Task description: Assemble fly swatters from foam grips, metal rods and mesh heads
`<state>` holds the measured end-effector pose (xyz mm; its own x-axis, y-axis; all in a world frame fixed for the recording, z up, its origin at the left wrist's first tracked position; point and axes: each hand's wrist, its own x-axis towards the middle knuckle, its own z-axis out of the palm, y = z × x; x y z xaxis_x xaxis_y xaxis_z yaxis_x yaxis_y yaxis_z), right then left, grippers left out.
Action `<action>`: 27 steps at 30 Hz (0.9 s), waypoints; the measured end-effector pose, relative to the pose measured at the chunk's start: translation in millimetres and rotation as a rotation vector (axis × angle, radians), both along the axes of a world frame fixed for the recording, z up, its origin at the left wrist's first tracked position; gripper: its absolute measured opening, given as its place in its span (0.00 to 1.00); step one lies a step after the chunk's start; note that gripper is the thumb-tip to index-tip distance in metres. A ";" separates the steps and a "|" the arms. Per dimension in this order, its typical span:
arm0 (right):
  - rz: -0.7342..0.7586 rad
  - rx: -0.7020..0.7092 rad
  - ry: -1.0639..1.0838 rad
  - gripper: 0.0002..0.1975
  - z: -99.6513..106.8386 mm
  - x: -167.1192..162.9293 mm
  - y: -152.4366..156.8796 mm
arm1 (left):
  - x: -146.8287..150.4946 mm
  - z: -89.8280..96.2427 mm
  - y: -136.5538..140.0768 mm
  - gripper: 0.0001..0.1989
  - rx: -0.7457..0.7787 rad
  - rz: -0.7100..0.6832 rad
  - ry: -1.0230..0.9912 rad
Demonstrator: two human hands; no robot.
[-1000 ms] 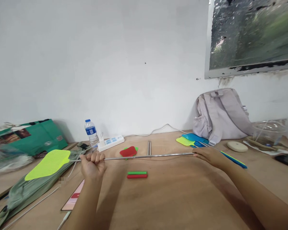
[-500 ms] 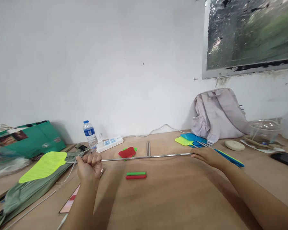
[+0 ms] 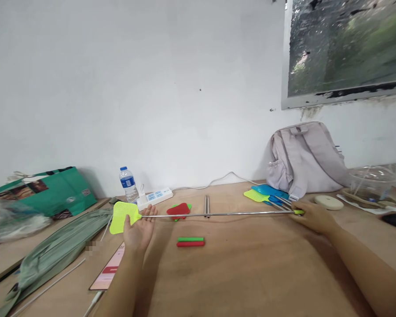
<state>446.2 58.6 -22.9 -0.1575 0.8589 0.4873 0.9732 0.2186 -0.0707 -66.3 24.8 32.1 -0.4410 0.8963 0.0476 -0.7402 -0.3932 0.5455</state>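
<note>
A yellow-green fly swatter (image 3: 126,217) with a long, thin metal rod stretches level across the table between my hands. My left hand (image 3: 139,233) is open with its palm turned up and fingers spread, just by the swatter's head; the rod passes over the fingers, and I cannot tell if it rests on them. At the other end, my right hand (image 3: 313,218) is closed around the short yellow-green grip (image 3: 298,212). Below the rod lie a green handle tube (image 3: 190,239) and a red handle tube (image 3: 190,244), side by side. Behind it are red and green swatter heads (image 3: 179,210) and short metal rods (image 3: 207,205).
Blue and yellow swatters (image 3: 267,192) lie near a grey backpack (image 3: 306,158). A power strip (image 3: 155,197) and water bottle (image 3: 128,182) stand by the wall. On the left are a phone (image 3: 108,270), green cloth (image 3: 59,242) and green bag (image 3: 62,193). A plastic bowl (image 3: 372,180) stands right.
The swatter has shifted right, its head now beside my left hand. My left fist has opened, palm up. My right hand has moved slightly right, and the yellow-green grip now shows there.
</note>
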 end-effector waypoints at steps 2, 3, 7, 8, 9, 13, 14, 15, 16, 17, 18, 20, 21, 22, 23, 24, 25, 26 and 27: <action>-0.063 0.045 -0.002 0.10 -2.8 4.6 0.1 | 0.1 -2.8 0.4 0.22 -0.012 -0.072 0.041; -0.097 0.070 0.003 0.10 -3.6 5.7 -0.2 | 0.6 -4.0 0.7 0.23 -0.022 -0.104 0.059; -0.178 0.122 0.006 0.09 -3.4 6.1 -2.5 | 0.1 -7.5 1.5 0.25 -0.051 -0.200 0.090; -0.178 0.118 -0.001 0.09 -3.0 5.8 -2.9 | -0.7 -8.3 1.7 0.25 -0.058 -0.205 0.095; -0.173 0.112 -0.007 0.09 -2.8 5.7 -3.3 | -1.6 -9.2 1.8 0.26 -0.066 -0.201 0.099; -0.179 0.114 -0.019 0.10 -2.4 5.4 -4.0 | -2.8 -10.8 1.4 0.28 -0.094 -0.201 0.123; -0.187 0.120 -0.019 0.10 -2.4 5.5 -4.2 | -2.3 -10.4 0.9 0.28 -0.091 -0.206 0.127; -0.196 0.127 -0.016 0.10 -2.4 5.6 -4.5 | -1.8 -9.5 0.4 0.27 -0.083 -0.216 0.131; -0.199 0.127 -0.012 0.11 -2.4 5.9 -4.7 | -1.3 -8.6 -0.2 0.27 -0.076 -0.233 0.132; -0.199 0.124 -0.004 0.11 -2.3 6.4 -4.9 | -1.2 -7.6 -0.6 0.28 -0.070 -0.250 0.129; -0.201 0.118 0.006 0.10 -2.1 7.3 -5.1 | -1.5 -6.8 -0.9 0.29 -0.065 -0.268 0.125; -0.206 0.110 0.023 0.10 -1.7 10.1 -5.4 | -4.0 -6.1 -1.1 0.31 -0.067 -0.282 0.113; -0.216 0.110 0.026 0.10 -1.5 12.1 -5.5 | -6.3 -6.0 -1.0 0.31 -0.069 -0.266 0.103; -0.233 0.111 0.025 0.10 -1.2 14.7 -5.7 | -9.2 -6.1 -0.8 0.31 -0.062 -0.227 0.091; -0.251 0.113 0.020 0.11 -1.0 17.5 -5.9 | -12.7 -6.1 -0.7 0.29 -0.042 -0.169 0.079; -0.266 0.113 0.011 0.11 -0.7 20.7 -6.2 | -16.6 -6.1 -0.5 0.25 -0.012 -0.091 0.070; -0.279 0.113 0.002 0.11 -0.4 23.9 -6.7 | -20.6 -6.0 -0.4 0.21 0.024 0.006 0.063; -0.288 0.110 -0.007 0.11 -0.2 27.0 -7.3 | -24.3 -5.8 -0.2 0.17 0.054 0.103 0.057; -0.290 0.105 -0.014 0.11 0.0 30.0 -8.0 | -27.4 -5.7 0.0 0.14 0.069 0.187 0.054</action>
